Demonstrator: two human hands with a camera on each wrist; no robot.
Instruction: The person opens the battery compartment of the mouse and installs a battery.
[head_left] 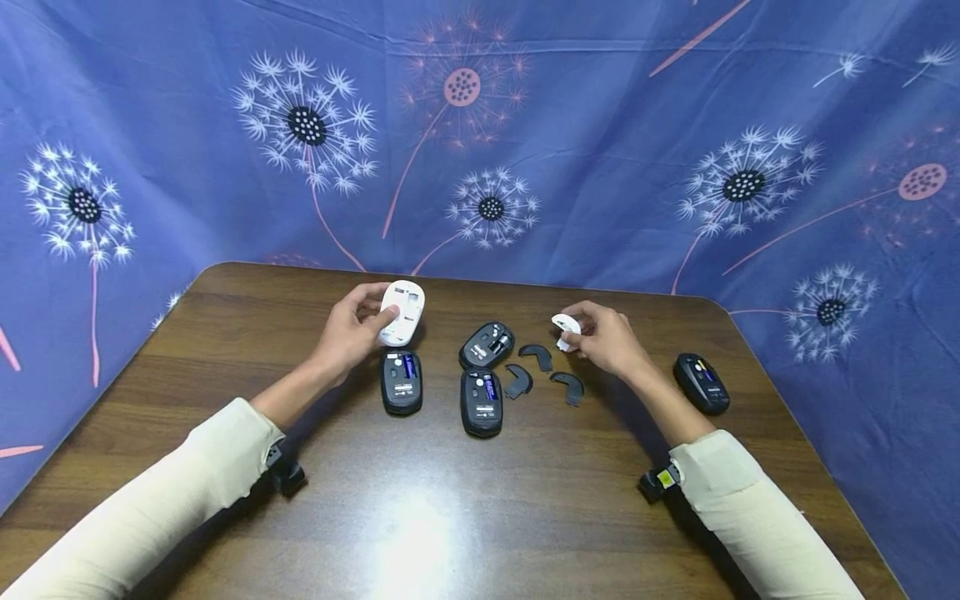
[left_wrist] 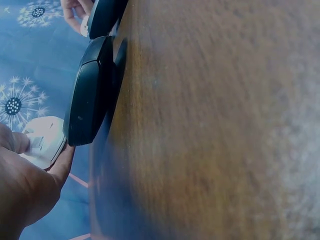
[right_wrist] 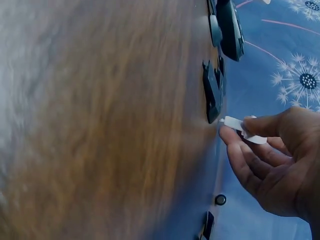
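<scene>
My left hand holds a white computer mouse with its underside turned up, the thumb lying across it. In the left wrist view the same white mouse is between thumb and fingers, beside a black mouse. Off to the right, my right hand pinches a white battery cover, raised above the table. The right wrist view shows this cover between thumb and fingertips. Three black curved battery covers lie on the table left of the right hand.
Black mice lie upside down on the wooden table: one below the white mouse, two near the middle, another at the right. Blue batteries show in some. A small dark round thing stands near the right hand. Patterned blue cloth hangs behind.
</scene>
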